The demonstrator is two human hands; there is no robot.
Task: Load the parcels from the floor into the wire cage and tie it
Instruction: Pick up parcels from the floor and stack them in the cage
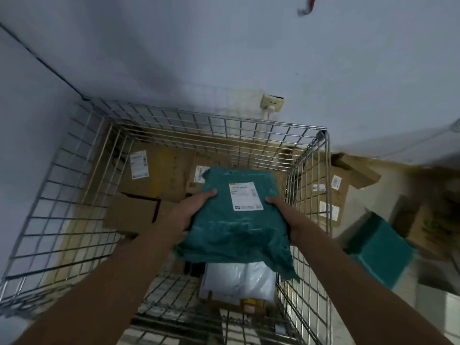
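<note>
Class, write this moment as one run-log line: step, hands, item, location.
step: loading | hands: left hand and right hand grip teal parcel | location: above open wire cage | cage: untied

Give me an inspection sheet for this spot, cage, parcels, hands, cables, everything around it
Surface: pale floor beside the cage, partly covered by boxes.
Job's things: wire cage open at the top, holding cardboard boxes and a white plastic parcel; teal parcel held above it, label up.
Clutter: second teal parcel and opened cartons outside the cage, on the right.
Grippers: left hand and right hand grip the teal parcel's sides.
Cables: white plug and cord at the wall socket; thin dark line along the left wall.
Surroundings: bluish walls, corner behind the cage; red object high on the wall, blurred.
</note>
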